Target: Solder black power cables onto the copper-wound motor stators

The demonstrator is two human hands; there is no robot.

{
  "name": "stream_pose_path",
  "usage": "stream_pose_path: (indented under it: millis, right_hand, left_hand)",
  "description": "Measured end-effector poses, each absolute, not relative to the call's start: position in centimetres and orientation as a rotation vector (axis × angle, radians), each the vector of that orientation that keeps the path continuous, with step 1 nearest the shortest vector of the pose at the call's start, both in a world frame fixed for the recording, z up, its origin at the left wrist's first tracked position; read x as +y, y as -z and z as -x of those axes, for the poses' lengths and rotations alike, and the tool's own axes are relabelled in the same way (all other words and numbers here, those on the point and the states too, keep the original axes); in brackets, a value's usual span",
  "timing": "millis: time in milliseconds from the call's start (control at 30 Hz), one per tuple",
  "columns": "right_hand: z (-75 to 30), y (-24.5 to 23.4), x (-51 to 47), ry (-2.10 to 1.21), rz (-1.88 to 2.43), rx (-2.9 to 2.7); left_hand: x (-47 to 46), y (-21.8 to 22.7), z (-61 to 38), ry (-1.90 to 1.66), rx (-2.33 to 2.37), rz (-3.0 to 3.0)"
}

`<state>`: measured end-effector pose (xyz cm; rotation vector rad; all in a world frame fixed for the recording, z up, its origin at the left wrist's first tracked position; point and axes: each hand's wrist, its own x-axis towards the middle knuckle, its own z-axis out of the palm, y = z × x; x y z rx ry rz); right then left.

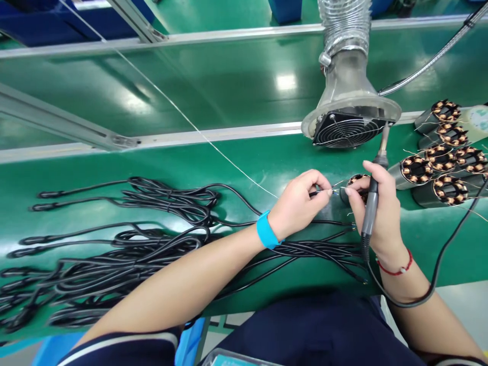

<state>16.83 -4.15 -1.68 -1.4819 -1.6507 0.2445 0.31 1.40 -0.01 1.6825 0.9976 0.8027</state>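
My left hand, with a blue wristband, pinches the end of a black cable. Thin wire ends stick out of it towards my right hand. In my right hand is a soldering iron, its metal tip pointing up and away under the fume hood. The right thumb and a fingertip are close to the wire ends; whether they grip them I cannot tell. Just behind stands a wound stator, partly hidden by the right fingers. A thin pale strand runs from the upper left down to my left hand.
Bundled black cables spread over the left and middle of the green bench. Several copper-wound stators stand at the right. A fume hood with a fan grille hangs above. The iron's cord loops over my right forearm.
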Motion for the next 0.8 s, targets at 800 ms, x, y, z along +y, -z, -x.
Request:
stream_pose_path:
  millis: [800]
  right_hand:
    - [-18.0,1.3,-9.4,-0.078,1.179,-1.578]
  left_hand:
    - [0.7,1.1,-0.7,-0.936,0.946,-1.791]
